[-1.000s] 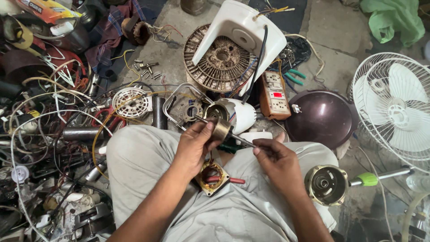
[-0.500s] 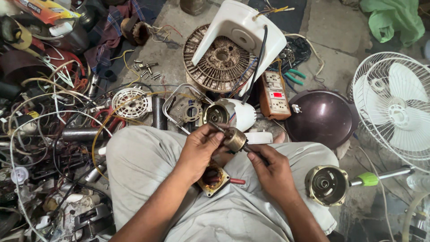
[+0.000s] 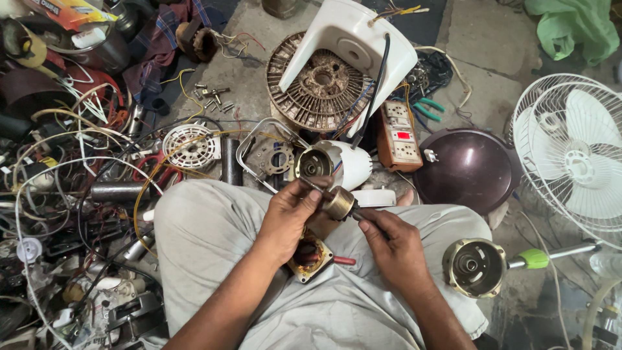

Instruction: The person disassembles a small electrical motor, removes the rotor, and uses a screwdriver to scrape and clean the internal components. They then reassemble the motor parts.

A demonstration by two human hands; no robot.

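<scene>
I sit cross-legged on the floor with both hands over my lap. My left hand (image 3: 288, 217) grips a small brass-coloured motor rotor (image 3: 338, 203) by the thin shaft that sticks out toward the upper left. My right hand (image 3: 392, 243) pinches the rotor's other end between thumb and fingers. Under my hands, on my lap, lies a square motor stator (image 3: 310, 258) with copper windings and a red-handled tool beside it. Just beyond my hands lies a white motor housing (image 3: 334, 163), its open end toward me.
A metal end bell (image 3: 474, 266) rests on my right knee. Beyond are a white fan base on a round winding (image 3: 324, 84), an extension socket board (image 3: 403, 133), a dark dome cover (image 3: 468, 168) and a white fan guard (image 3: 573, 152). Wires and scrap (image 3: 71, 181) crowd the left.
The rotor has moved from my left hand alone, held near the white housing, to between both hands. My right hand came up and took its near end.
</scene>
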